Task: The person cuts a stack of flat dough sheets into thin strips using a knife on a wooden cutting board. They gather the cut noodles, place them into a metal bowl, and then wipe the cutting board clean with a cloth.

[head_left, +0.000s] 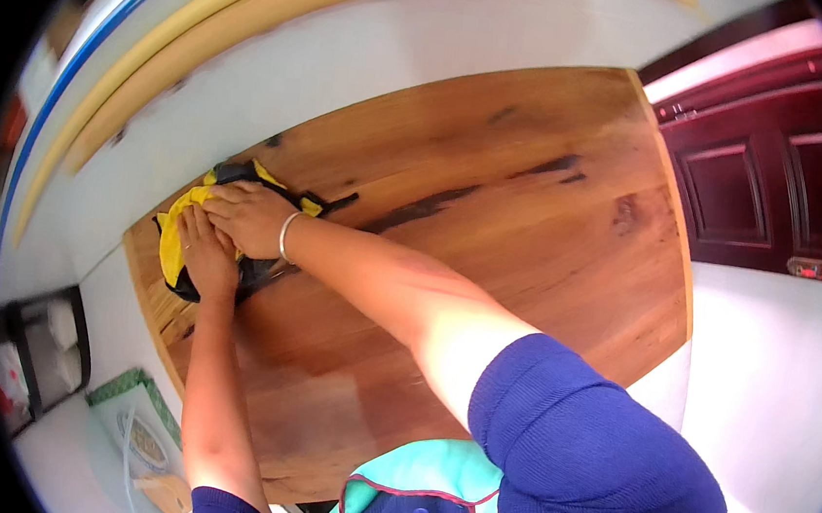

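A crumpled yellow and black cloth item lies near the far left corner of a brown wooden table. Short black strap-like pieces stick out from it to the right. Both hands are on top of it, close together. My left hand has its fingers pressed together on the yellow part. My right hand, with a silver bangle at the wrist, reaches across from the right, its fingers bent over the cloth beside the left fingertips. The fingertips and whatever lies under them are partly hidden.
A white wall with yellow curved strips and a blue line rises behind the table. At right is a dark red panelled door with a metal handle. A black rack and a green-edged clear bag stand at left.
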`<state>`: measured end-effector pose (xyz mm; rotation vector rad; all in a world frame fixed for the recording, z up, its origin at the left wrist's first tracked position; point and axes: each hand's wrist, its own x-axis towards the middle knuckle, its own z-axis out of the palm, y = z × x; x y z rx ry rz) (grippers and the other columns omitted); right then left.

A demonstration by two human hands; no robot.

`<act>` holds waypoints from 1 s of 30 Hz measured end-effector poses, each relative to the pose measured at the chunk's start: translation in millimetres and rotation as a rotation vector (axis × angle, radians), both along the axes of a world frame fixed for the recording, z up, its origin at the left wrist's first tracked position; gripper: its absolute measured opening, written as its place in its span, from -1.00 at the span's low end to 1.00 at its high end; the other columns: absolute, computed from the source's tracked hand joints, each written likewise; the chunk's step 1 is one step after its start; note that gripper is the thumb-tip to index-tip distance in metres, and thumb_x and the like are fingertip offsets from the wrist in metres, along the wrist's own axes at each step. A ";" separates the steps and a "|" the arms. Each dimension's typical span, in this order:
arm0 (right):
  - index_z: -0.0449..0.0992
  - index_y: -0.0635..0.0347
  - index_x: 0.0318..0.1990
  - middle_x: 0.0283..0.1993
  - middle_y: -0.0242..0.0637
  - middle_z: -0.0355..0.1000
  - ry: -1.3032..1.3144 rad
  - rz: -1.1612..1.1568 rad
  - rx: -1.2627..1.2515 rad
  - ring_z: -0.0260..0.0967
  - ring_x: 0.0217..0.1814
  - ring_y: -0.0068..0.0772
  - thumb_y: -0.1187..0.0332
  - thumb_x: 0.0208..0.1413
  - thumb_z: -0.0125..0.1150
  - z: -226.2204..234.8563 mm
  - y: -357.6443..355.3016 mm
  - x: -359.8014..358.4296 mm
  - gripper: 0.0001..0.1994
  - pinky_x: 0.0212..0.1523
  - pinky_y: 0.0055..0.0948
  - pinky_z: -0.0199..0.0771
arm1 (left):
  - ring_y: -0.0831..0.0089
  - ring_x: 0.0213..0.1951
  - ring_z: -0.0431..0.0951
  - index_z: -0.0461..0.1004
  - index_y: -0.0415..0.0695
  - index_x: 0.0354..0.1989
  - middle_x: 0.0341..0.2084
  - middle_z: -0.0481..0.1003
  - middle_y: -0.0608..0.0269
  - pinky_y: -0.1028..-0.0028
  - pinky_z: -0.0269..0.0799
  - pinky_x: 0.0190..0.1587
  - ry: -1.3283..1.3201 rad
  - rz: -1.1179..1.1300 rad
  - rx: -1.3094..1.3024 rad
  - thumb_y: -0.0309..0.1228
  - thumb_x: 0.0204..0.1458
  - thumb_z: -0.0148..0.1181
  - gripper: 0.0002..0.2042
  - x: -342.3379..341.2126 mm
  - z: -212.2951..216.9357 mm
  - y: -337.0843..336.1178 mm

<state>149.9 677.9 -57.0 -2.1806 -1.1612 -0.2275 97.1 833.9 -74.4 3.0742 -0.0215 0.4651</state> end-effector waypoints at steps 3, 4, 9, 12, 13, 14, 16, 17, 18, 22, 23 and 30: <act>0.46 0.16 0.03 0.20 -0.34 0.30 -0.009 -0.072 -0.045 0.08 0.35 -0.29 0.29 0.06 0.00 6.5 -122.2 12.7 -0.63 0.28 -0.24 0.04 | -0.06 0.29 0.08 0.18 -0.41 0.17 0.22 0.17 -0.16 0.17 0.01 0.31 -0.008 -0.107 0.018 -0.38 0.12 -0.11 -0.53 27.1 -1.8 -115.0; 0.46 0.16 0.04 0.21 -0.34 0.30 -0.025 -0.117 -0.060 0.08 0.35 -0.28 0.29 0.06 0.00 8.0 -167.1 19.1 -0.63 0.28 -0.23 0.05 | -0.04 0.27 0.11 0.22 -0.39 0.15 0.20 0.20 -0.13 0.18 0.03 0.30 -0.019 -0.115 -0.017 -0.38 0.11 -0.09 -0.55 41.2 1.1 -164.5; 0.47 0.12 0.02 0.23 -0.33 0.28 -0.199 -0.438 -0.191 0.09 0.34 -0.24 0.31 0.11 -0.10 7.6 -405.7 38.3 -0.65 0.25 -0.22 0.09 | 0.09 0.14 0.27 0.35 -0.33 0.02 0.06 0.32 -0.04 0.22 0.18 0.21 0.004 -0.375 0.216 -0.37 0.06 -0.02 -0.62 90.6 22.8 -417.1; 0.44 0.12 0.05 0.22 -0.28 0.28 -0.121 -0.607 -0.209 0.06 0.34 -0.15 0.30 0.12 -0.14 8.5 -512.8 29.8 -0.63 0.25 -0.17 0.09 | 0.18 0.12 0.30 0.41 -0.23 -0.02 0.02 0.35 0.04 0.22 0.26 0.11 -0.085 -0.523 0.034 -0.35 0.04 -0.03 -0.65 113.1 15.7 -529.6; 0.42 0.15 0.06 0.24 -0.24 0.26 -0.087 -0.751 -0.257 0.04 0.35 -0.10 0.31 0.11 -0.13 8.8 -542.8 11.6 -0.62 0.27 -0.15 0.06 | 0.21 0.09 0.32 0.41 -0.20 -0.02 0.01 0.36 0.07 0.24 0.28 0.08 0.044 -0.643 0.079 -0.33 0.03 -0.04 -0.65 107.2 28.9 -566.5; 0.40 0.18 0.08 0.25 -0.20 0.23 -0.058 -0.868 -0.304 0.02 0.36 -0.05 0.33 0.11 -0.11 15.7 -559.3 -12.2 -0.61 0.28 -0.13 0.04 | 0.21 0.07 0.32 0.40 -0.19 -0.06 -0.02 0.36 0.12 0.23 0.25 0.08 -0.105 -0.688 -0.061 -0.32 0.02 -0.04 -0.67 98.5 20.2 -591.2; 0.36 0.19 0.11 0.29 -0.18 0.18 -0.172 -0.994 -0.422 -0.02 0.38 0.03 0.35 0.10 -0.07 7.1 -594.9 -70.4 -0.60 0.30 -0.15 0.02 | 0.21 0.07 0.30 0.42 -0.15 -0.15 -0.06 0.35 0.16 0.18 0.22 0.08 -0.068 -0.768 -0.237 -0.30 0.01 -0.04 -0.72 53.2 21.2 -634.7; 0.33 0.17 0.15 0.31 -0.19 0.15 -0.112 -1.012 -0.412 -0.05 0.39 0.04 0.35 0.10 -0.06 4.2 -598.3 -95.7 -0.58 0.31 -0.11 -0.01 | 0.18 0.15 0.26 0.40 -0.17 -0.05 0.03 0.33 0.12 0.11 0.17 0.12 0.034 -0.830 -0.188 -0.27 0.03 -0.04 -0.66 33.3 24.6 -635.8; 0.30 0.16 0.18 0.33 -0.20 0.12 -0.068 -1.025 -0.405 -0.08 0.41 0.05 0.35 0.11 -0.05 5.0 -593.9 -117.0 -0.56 0.32 -0.08 -0.03 | 0.18 0.32 0.07 0.23 -0.18 0.23 0.25 0.17 0.07 -0.02 -0.08 0.27 0.073 -0.836 -0.119 -0.21 0.13 -0.16 -0.49 11.4 20.5 -633.0; 0.22 0.13 0.25 0.37 -0.22 0.08 0.039 -1.007 -0.448 -0.12 0.44 0.01 0.33 0.14 -0.07 4.5 -535.7 -167.8 -0.52 0.34 0.03 -0.13 | 0.16 0.32 0.08 0.22 -0.17 0.22 0.27 0.14 0.02 0.04 -0.04 0.29 0.129 -0.855 -0.264 -0.25 0.11 -0.13 -0.51 -38.8 17.7 -571.4; 0.20 0.14 0.26 0.38 -0.23 0.06 0.049 -0.984 -0.454 -0.13 0.45 0.00 0.32 0.14 -0.07 4.4 -510.2 -168.2 -0.51 0.34 0.05 -0.14 | 0.16 0.33 0.08 0.22 -0.17 0.23 0.27 0.14 0.02 0.05 -0.04 0.29 0.151 -0.816 -0.277 -0.25 0.11 -0.13 -0.51 -42.3 16.3 -547.1; 0.18 0.10 0.30 0.41 -0.27 0.02 0.021 -0.672 -0.537 -0.18 0.48 -0.10 0.19 0.22 -0.24 0.4 -245.7 -153.5 -0.50 0.38 0.09 -0.29 | 0.09 0.34 0.03 0.19 -0.16 0.25 0.30 0.08 -0.01 0.10 -0.03 0.31 0.234 -0.494 -0.084 -0.29 0.12 -0.16 -0.50 -66.4 20.6 -262.5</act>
